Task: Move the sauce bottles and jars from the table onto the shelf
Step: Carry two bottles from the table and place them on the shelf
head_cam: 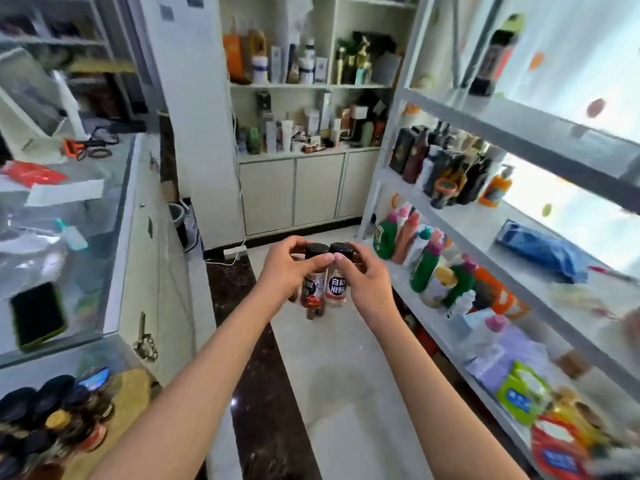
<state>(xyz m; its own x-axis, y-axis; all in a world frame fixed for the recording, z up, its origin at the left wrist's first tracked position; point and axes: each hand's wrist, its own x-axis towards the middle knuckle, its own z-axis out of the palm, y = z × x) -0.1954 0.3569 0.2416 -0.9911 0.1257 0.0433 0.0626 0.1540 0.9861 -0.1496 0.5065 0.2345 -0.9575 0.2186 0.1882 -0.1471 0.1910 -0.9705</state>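
Both hands are gripping a cluster of small spice jars held out in mid-air over the floor, between the counter and the shelf. Left hand (pixel 289 268) is curling round the red-filled jar (pixel 312 289): black screw cap, clear body, dark reddish contents, black label with white characters. Right hand (pixel 365 275) is curling round the pale jar (pixel 335 285): same black cap, clear body, whitish powder, round black label with white characters. The two jars are touching side by side, caps level, roughly upright. At least one more jar is showing below and behind them, partly hidden; count cannot be told.

Left side: glass-topped counter (pixel 114 216) is carrying a phone (pixel 36 318), papers and a red packet. At the bottom left corner a group of dark-capped jars (pixel 52 414) is sitting packed together, blurred.

Right side: white metal shelf (pixel 512 258) is holding dark bottles (pixel 446 164) on an upper tier, a blue pouch (pixel 540 251) beside them further along, and coloured detergent bottles (pixel 426 258) on the tier below. A white cabinet (pixel 304 133) is standing against the back wall.
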